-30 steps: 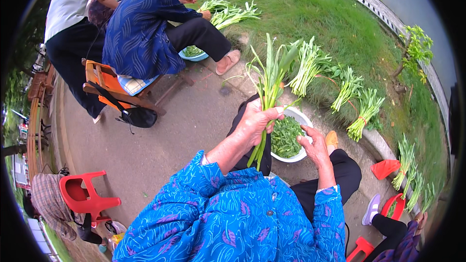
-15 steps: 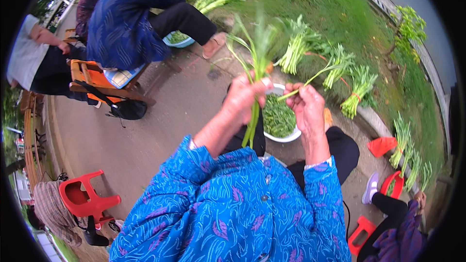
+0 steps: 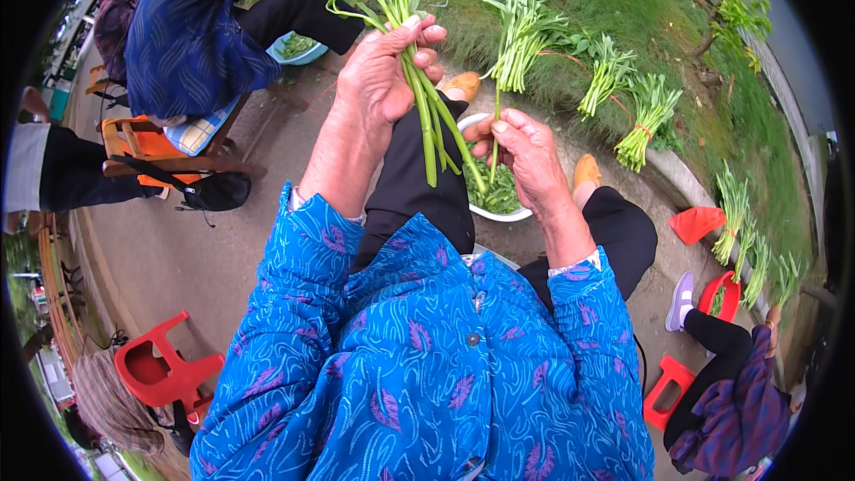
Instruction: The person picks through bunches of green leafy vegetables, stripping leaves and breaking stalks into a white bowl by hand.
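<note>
My left hand (image 3: 383, 76) is closed around a small bunch of leafy green stems (image 3: 427, 129). Their leaves point up and away from me, while the stem ends hang down over my dark trouser leg. Between the thumb and fingers of my right hand (image 3: 527, 150) a single thin green stem (image 3: 496, 105) is pinched, standing nearly upright. Both hands are apart. Below the right hand is a white basin (image 3: 504, 216) holding short pieces of green (image 3: 500, 191), partly hidden by the hand and the stems.
Tied bundles of greens (image 3: 648, 120) lie along the grass edge to the right. A person in dark blue (image 3: 191, 36) sits at the far left near a blue basin (image 3: 301, 55). A red plastic chair (image 3: 165, 365) stands left; another person (image 3: 735, 401) sits at the right.
My left hand has moved left and away from me with the bunch. My right hand has shifted slightly left and down, and its stem has turned from slanted to nearly upright.
</note>
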`<state>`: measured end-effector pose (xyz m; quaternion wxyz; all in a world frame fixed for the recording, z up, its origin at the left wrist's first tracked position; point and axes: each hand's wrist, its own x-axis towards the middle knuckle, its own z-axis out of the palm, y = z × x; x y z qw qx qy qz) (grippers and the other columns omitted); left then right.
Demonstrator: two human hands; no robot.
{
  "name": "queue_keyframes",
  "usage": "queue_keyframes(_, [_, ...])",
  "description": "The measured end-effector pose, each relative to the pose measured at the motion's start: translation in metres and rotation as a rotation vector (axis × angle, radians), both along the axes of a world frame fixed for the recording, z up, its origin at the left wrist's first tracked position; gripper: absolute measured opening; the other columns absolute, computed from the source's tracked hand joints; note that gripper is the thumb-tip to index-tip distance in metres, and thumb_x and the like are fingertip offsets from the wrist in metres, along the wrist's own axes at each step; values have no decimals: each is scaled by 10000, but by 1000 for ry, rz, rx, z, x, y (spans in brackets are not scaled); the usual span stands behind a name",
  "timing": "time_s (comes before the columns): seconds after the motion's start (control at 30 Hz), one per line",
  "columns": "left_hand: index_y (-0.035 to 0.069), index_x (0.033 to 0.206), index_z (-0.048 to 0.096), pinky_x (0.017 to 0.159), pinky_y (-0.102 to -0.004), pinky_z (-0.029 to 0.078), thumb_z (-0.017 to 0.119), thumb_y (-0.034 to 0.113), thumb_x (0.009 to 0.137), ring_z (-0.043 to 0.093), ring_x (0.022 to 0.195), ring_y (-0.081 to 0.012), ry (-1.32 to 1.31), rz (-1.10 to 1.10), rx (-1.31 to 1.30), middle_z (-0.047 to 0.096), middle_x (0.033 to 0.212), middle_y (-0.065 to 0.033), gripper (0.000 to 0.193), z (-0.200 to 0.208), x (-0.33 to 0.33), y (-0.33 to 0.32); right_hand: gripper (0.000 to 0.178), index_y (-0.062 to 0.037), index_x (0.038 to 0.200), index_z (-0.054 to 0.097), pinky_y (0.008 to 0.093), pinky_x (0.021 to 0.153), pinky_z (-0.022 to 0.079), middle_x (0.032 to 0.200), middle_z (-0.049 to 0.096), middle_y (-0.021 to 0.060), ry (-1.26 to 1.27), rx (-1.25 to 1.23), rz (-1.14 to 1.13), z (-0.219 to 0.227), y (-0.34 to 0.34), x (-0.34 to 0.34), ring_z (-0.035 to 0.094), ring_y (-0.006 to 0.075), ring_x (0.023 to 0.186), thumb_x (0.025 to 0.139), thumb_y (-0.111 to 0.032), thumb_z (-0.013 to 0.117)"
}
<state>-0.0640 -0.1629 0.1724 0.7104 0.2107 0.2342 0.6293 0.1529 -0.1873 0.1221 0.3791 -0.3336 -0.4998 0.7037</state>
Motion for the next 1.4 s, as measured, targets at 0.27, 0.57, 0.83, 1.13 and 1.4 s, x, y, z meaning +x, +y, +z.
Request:
queue_keyframes(0.27, [-9,1054,571,612,-290,434,568,162,912,506,644,-126,-33,17,-120,609,925,-108,222,-27,19,-11,249,4,991,620,185,537,396,863,663,48,-36,-21,53,-13,-14,2,561,64,678,915,-206,512])
queue_keyframes(0.57, [39,1093,519,655,-296,515,607,94,877,574,698,-129,128,230,-120,609,919,-79,240,-49,44,-29,295,30,1004,589,234,643,470,826,643,60,28,-16,-7,-27,-38,-19,579,95,683,945,-241,490])
queue_keyframes(0.83, [50,1082,485,624,-262,500,626,109,853,562,675,-114,234,326,-105,584,858,-42,274,-50,66,-41,308,1,959,606,236,633,436,763,623,30,-30,74,-21,-34,-46,-23,530,79,677,957,-280,480])
queue_keyframes(1.13, [62,1308,335,769,-307,496,690,70,784,589,906,-177,292,118,23,538,1118,-109,633,-47,71,-52,352,-24,1000,598,227,593,401,731,570,-1,12,0,-69,-38,-50,-13,489,77,642,952,-358,499])
queue_keyframes(1.4, [14,1344,344,910,-364,478,713,113,775,580,1068,-242,172,-39,7,524,1215,-157,686,-45,67,-56,359,-7,1053,573,202,608,401,813,565,34,285,-136,-70,-44,-50,-10,500,85,690,926,-343,556])
